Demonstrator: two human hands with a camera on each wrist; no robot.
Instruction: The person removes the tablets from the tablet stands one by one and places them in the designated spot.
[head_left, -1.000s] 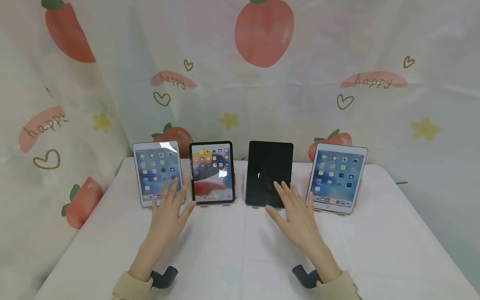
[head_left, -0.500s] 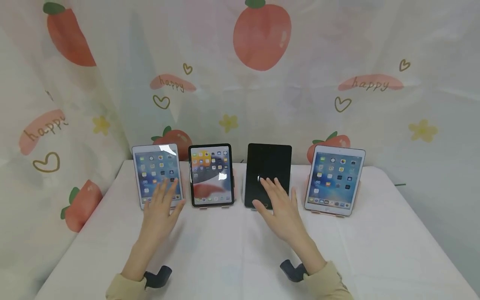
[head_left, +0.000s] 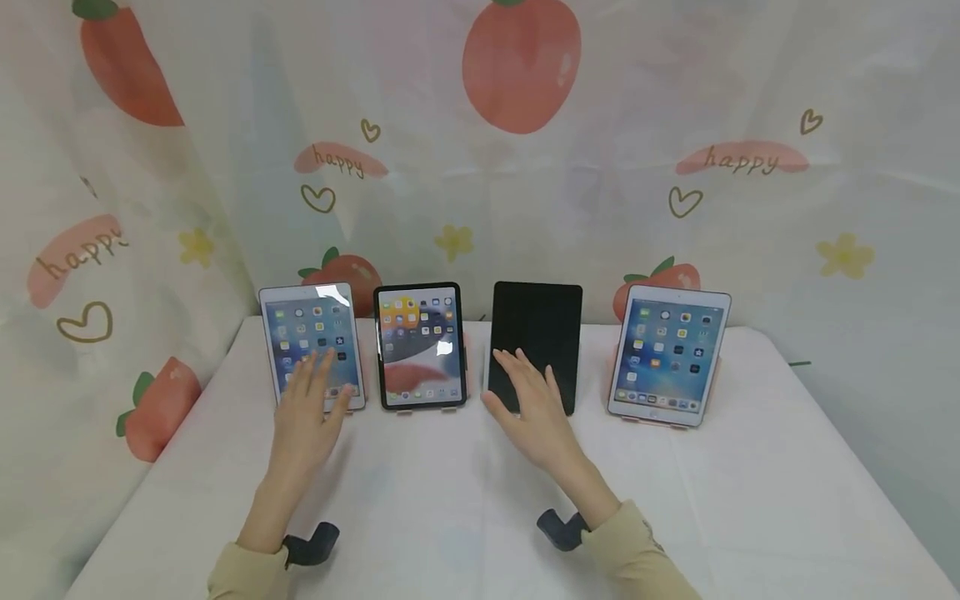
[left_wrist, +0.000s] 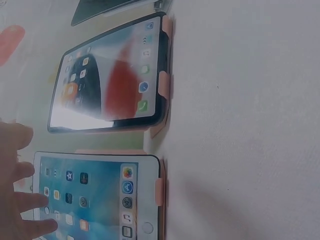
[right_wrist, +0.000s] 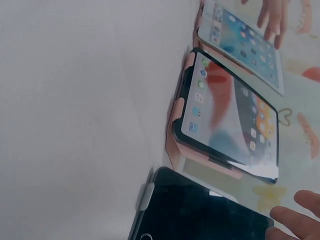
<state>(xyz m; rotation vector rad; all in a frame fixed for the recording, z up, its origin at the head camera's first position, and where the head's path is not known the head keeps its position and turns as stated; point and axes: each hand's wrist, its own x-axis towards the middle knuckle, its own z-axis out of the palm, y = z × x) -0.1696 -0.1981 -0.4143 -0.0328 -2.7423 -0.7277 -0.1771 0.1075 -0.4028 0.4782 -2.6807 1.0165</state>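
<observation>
My left hand (head_left: 302, 421) hovers with spread fingers in front of the white tablet (head_left: 294, 318) at the far left, hiding its lower part. In the left wrist view, fingertips (left_wrist: 37, 227) overlap that tablet's lit home screen; whether they touch the glass I cannot tell. My right hand (head_left: 536, 417), fingers extended, is before the dark-screened tablet (head_left: 536, 317) right of centre. Its fingers (right_wrist: 295, 220) appear at the dark tablet's edge in the right wrist view, and contact is unclear. Neither hand holds anything.
Between the hands stands a black-framed tablet (head_left: 420, 346) with a lit screen. A white tablet (head_left: 670, 358) leans at the far right. Pink stands (left_wrist: 164, 85) prop the tablets on a white-covered table (head_left: 450, 500). Behind hangs a patterned fabric backdrop (head_left: 525, 208).
My right hand has moved left, from the dark tablet's right side toward its left edge. The left hand has shifted slightly left. The tablets stay in place.
</observation>
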